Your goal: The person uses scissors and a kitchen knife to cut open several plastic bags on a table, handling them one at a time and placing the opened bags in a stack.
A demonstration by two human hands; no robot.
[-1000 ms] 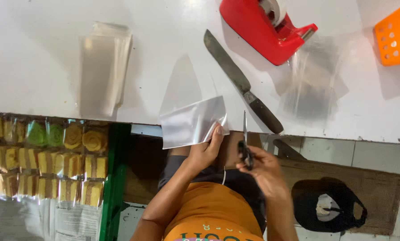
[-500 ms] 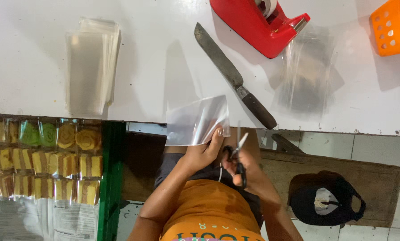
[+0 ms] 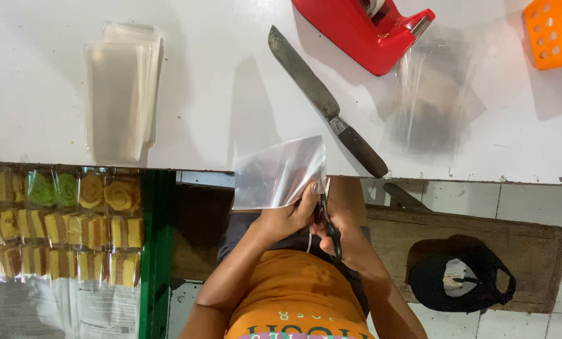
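Observation:
My left hand (image 3: 288, 216) pinches the lower right corner of a clear plastic sheet (image 3: 278, 172), held over the front edge of the white table (image 3: 218, 94). My right hand (image 3: 347, 242) grips black-handled scissors (image 3: 328, 220) just right of the left hand. The scissor blades point up and meet the sheet's right edge. Both hands hover above my lap and orange shirt.
A long knife (image 3: 328, 110) lies diagonally on the table, its dark handle near the edge. A red tape dispenser (image 3: 365, 25) stands behind it, with loose clear film (image 3: 434, 94) and an orange basket (image 3: 554, 34) to the right. Stacked clear bags (image 3: 121, 94) lie left. Wrapped cake slices (image 3: 58, 216) sit below left. A black cap (image 3: 460, 282) rests on a wooden bench.
The scissors have swung from beside the sheet into its right edge. My right hand has closed in on the left hand. The sheet has stayed near the table edge.

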